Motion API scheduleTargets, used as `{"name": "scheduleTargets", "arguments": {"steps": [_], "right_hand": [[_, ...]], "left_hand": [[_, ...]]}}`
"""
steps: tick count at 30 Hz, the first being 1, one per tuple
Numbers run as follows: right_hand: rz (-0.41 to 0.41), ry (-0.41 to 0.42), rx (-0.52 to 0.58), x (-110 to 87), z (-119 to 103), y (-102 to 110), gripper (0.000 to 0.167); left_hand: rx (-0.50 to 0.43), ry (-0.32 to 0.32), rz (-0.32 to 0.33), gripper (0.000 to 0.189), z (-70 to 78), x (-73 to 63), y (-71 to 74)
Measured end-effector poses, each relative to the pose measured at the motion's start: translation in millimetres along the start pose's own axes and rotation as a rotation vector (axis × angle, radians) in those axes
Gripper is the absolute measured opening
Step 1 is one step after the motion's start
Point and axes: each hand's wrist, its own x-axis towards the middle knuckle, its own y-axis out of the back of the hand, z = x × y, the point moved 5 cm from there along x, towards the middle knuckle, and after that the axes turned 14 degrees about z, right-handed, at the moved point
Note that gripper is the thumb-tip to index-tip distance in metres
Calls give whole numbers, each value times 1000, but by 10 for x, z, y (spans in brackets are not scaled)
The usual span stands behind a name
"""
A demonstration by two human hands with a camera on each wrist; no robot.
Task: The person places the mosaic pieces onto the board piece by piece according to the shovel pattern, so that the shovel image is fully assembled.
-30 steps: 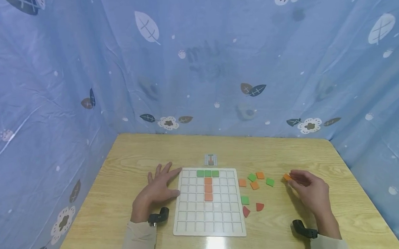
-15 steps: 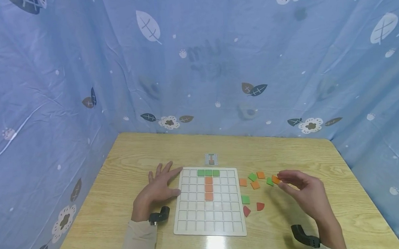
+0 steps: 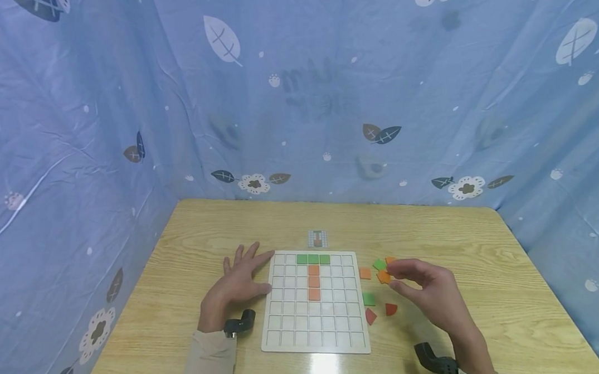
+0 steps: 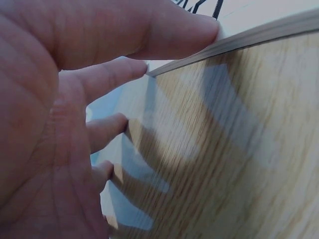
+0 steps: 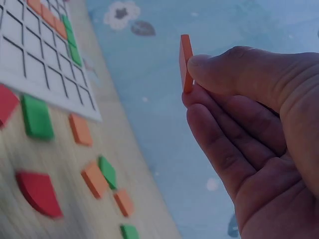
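Note:
My right hand (image 3: 432,293) pinches an orange square tile (image 5: 185,64) between thumb and fingers. It hovers over loose tiles to the right of a white grid board (image 3: 287,324), partly hiding some of them. The thumb and index fingertip of my left hand (image 3: 238,281) touch the board's left edge; its fingers are spread on the table. On the board, a short row of green tiles (image 3: 313,259) fills the middle of the top row. A column of orange tiles (image 3: 313,282) runs down below its centre.
A small printed card (image 3: 317,239) lies behind the board. Loose pieces right of the board include a green square (image 3: 368,299), an orange square (image 3: 365,273) and two red quarter-round pieces, one (image 3: 391,309) farther right. A blue patterned curtain (image 3: 297,126) surrounds the wooden table (image 3: 220,218).
With the orange tile pinched, my right hand has moved left from the table's right side to above the loose tiles. My left hand stays against the board.

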Motion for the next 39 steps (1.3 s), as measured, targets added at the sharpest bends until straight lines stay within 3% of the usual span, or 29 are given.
{"name": "scheduleTargets", "arguments": {"steps": [9,16,25,33,39], "right_hand": [[-93,-45,49,-72,-81,-405,25],[-142,20,87,-65,-182,-641,24],[-176,96,49,-41,-310,-856,29],[-240,113,68,-157,-290,-1120,27],[-290,60,89,-262,-202,-1307,26]], "left_hand": [[-7,-4,3,88,7,0,1],[-7,3,1,88,8,-7,1],[-9,9,0,87,1,-3,-8],[-22,10,-2,88,5,-1,-5],[-23,15,-3,87,-5,-3,-3]]}}
